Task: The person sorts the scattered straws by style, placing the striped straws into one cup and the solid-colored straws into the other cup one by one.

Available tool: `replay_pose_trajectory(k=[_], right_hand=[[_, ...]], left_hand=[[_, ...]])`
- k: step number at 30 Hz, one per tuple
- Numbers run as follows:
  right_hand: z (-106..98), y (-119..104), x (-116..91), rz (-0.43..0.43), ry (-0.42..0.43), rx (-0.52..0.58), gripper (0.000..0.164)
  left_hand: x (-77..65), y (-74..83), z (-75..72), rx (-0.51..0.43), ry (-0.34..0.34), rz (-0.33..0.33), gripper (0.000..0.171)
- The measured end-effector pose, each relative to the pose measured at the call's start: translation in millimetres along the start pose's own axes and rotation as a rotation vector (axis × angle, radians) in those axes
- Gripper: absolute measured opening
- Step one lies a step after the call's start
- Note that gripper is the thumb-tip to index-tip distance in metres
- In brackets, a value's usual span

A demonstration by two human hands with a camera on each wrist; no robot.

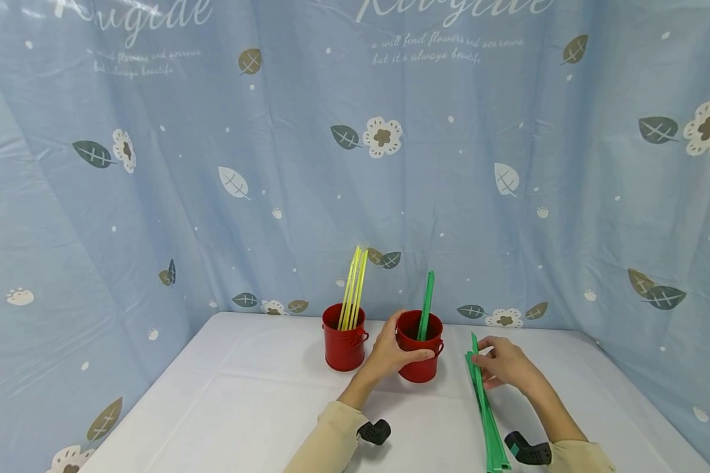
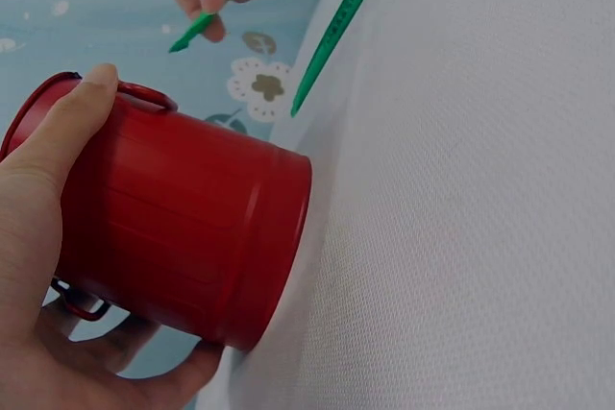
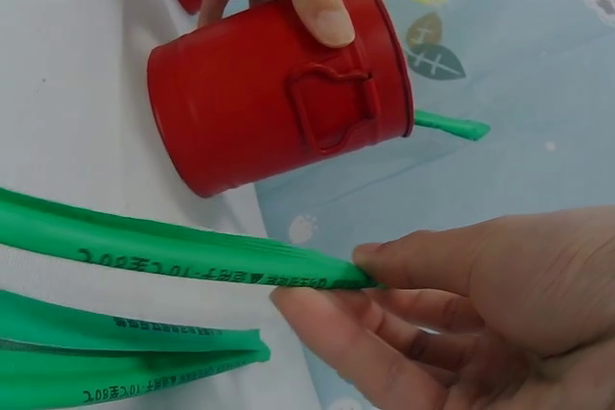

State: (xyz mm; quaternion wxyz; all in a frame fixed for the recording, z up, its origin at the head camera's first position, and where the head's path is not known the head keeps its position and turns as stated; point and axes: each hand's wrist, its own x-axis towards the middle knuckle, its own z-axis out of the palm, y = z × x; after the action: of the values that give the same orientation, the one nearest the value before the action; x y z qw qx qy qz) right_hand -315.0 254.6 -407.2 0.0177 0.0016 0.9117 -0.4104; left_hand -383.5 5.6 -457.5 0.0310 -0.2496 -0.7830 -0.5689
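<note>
My left hand (image 1: 386, 353) grips the red bucket (image 1: 418, 372) on the right, its thumb across the near side by the rim. A green strip (image 1: 426, 303) stands leaning in that bucket. To the right of it, my right hand (image 1: 505, 362) pinches one end of a long green plastic strip (image 3: 211, 258) between thumb and fingertips. Printed black lettering runs along this strip. Several more green strips (image 3: 144, 333) lie just below it on the white tabletop, fanned toward the near edge.
A second red bucket (image 1: 344, 353) stands to the left of the gripped one, with several yellow sticks (image 1: 353, 289) upright in it. The white-covered table (image 1: 236, 394) ends at the back against a blue printed curtain (image 1: 296, 171), which also lines both sides.
</note>
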Motion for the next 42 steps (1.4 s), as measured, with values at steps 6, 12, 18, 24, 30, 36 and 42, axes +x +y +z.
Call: replay_pose_trajectory(k=[6, 12, 18, 24, 30, 36, 42], right_hand=[[-2, -1, 3, -0.058, 0.033, 0.027, 0.043], [-1, -4, 3, -0.116, 0.074, 0.067, 0.038], [1, -10, 2, -0.192, 0.118, 0.069, 0.037], [1, -19, 4, -0.224, 0.152, 0.055, 0.039], [-7, -32, 9, -0.314, 0.186, 0.074, 0.037], [-21, -52, 12, -0.391, 0.244, 0.06, 0.036], [-33, -76, 13, -0.433, 0.314, -0.005, 0.04]], left_hand=[[0.5, -0.7, 0.0, -0.002, 0.0, 0.002, 0.096], [0.6, -0.7, 0.3, 0.004, 0.006, 0.004, 0.096], [0.3, -1.9, 0.8, 0.013, 0.011, 0.011, 0.095], [-0.2, -1.0, 0.7, 0.011, 0.012, 0.011, 0.095], [1.4, -2.7, 1.0, 0.024, 0.017, 0.005, 0.096], [-0.2, 0.7, 1.1, 0.008, 0.014, -0.001, 0.092], [-0.4, 1.1, 1.1, 0.006, 0.011, 0.015, 0.092]])
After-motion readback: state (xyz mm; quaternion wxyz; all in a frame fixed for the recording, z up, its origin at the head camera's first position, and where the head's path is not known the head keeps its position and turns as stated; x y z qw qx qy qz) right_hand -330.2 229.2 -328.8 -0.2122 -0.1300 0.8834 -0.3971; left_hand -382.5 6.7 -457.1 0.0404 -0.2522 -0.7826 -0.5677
